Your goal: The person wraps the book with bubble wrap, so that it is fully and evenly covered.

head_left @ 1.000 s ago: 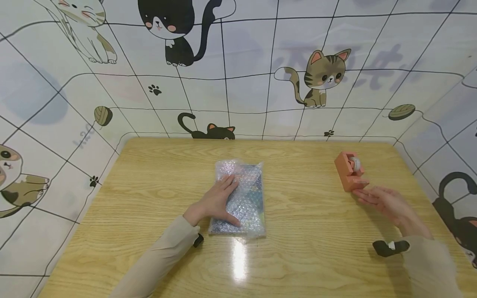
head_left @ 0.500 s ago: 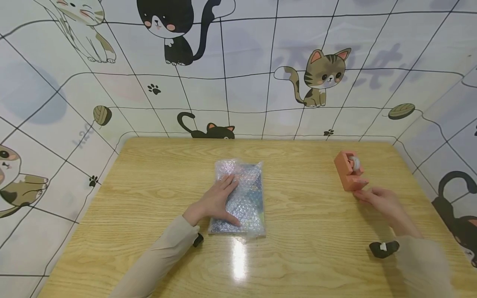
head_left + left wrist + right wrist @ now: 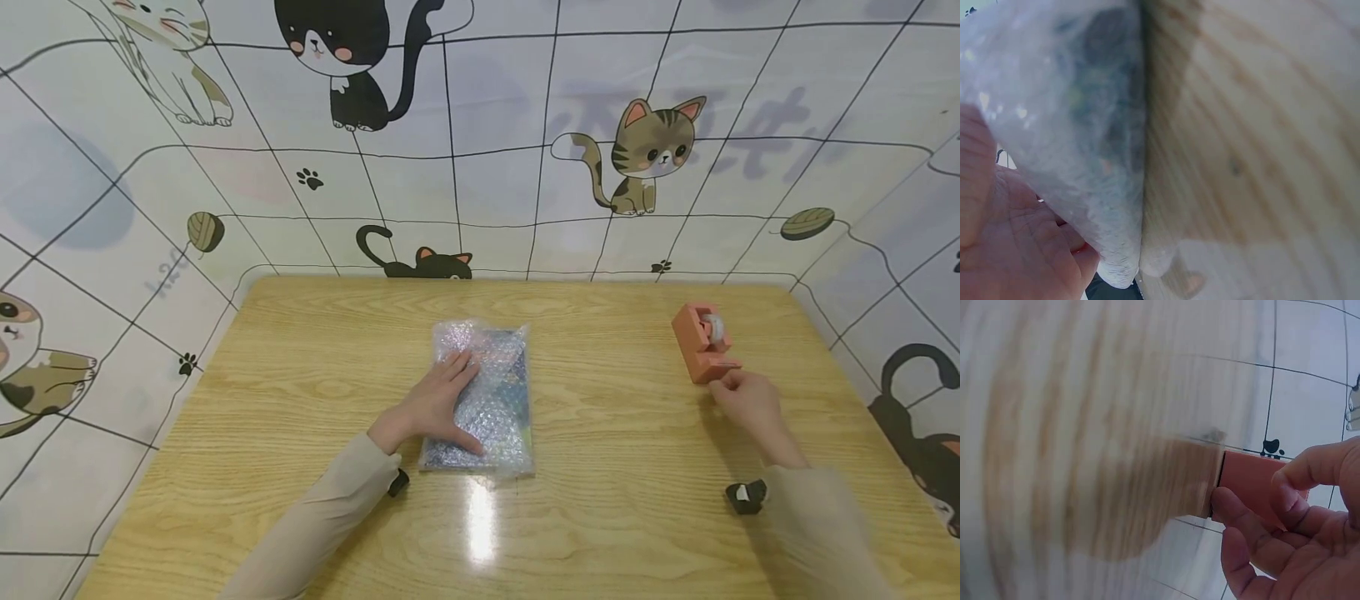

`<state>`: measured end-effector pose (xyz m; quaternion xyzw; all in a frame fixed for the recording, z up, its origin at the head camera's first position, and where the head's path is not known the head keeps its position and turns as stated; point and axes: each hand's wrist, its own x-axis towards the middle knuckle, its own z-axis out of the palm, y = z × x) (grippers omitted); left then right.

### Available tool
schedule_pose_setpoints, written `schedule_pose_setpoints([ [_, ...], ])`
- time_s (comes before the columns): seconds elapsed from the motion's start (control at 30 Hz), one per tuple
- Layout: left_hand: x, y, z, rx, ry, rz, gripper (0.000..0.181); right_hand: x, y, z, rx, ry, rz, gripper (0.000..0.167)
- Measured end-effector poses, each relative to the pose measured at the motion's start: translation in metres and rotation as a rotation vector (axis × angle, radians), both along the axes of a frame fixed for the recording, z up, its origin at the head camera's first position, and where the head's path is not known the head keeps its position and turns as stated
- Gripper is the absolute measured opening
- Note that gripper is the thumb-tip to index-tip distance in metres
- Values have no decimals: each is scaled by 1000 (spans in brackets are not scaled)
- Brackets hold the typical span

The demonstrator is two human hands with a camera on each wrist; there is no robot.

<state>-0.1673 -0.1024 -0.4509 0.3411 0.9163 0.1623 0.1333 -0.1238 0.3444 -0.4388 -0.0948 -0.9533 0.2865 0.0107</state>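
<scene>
A flat rectangular package in clear bubble wrap (image 3: 498, 408) lies on the table, a dark blue, colourful item showing through. My left hand (image 3: 435, 404) rests on its left part with fingers spread. In the left wrist view, the palm (image 3: 1019, 244) is beside the bubble wrap's edge. At the right stands a coral-pink tape dispenser (image 3: 692, 346) with a roll of clear tape (image 3: 714, 327). My right hand (image 3: 750, 407) is at its front end, thumb and index finger pinched together on what seems to be the tape's end; the clear strip itself is hard to see.
The wooden table (image 3: 600, 467) reaches back to a wall cloth (image 3: 495, 192) printed with cats and grid lines. A bright reflection lies in front of the package. Black straps sit at both sleeves.
My right hand has moved slightly left, and its fingers have gone from extended to pinched at the dispenser's front. My left hand and the package have stayed put.
</scene>
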Motion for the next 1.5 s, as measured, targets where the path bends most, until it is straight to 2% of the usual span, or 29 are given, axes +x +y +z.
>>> schedule_pose_setpoints([
  [0.1,0,0,1,3,1,-2,125,-1,-1,-2,21,33,3,24],
  [0.33,0,0,0,13,12,-3,125,-2,3,0,2,11,14,26],
  [0.43,0,-1,0,10,9,1,125,-2,10,0,-51,-47,23,29],
  [0.6,0,-1,0,3,3,10,126,-3,23,1,-170,-200,23,40],
  [0.73,0,-1,1,-4,-1,7,126,-8,33,-2,-392,-282,4,40],
  [0.9,1,-1,1,8,-6,2,126,-13,42,-7,-721,-301,72,18],
  [1.07,1,-1,1,2,-5,9,126,-14,50,-7,-1101,-336,139,27],
  [1.1,1,-1,1,1,-4,10,126,-14,51,-7,-1152,-345,147,29],
  [1.17,0,-1,1,-6,-3,9,126,-14,54,-7,-1207,-365,171,32],
  [1.3,0,-1,1,-5,3,3,126,-15,59,-9,-1232,-384,216,34],
  [1.4,0,-1,1,-4,1,3,126,-16,63,-12,-1260,-391,274,34],
  [1.5,0,-1,1,-6,-5,4,126,-15,67,-17,-1339,-405,346,38],
])
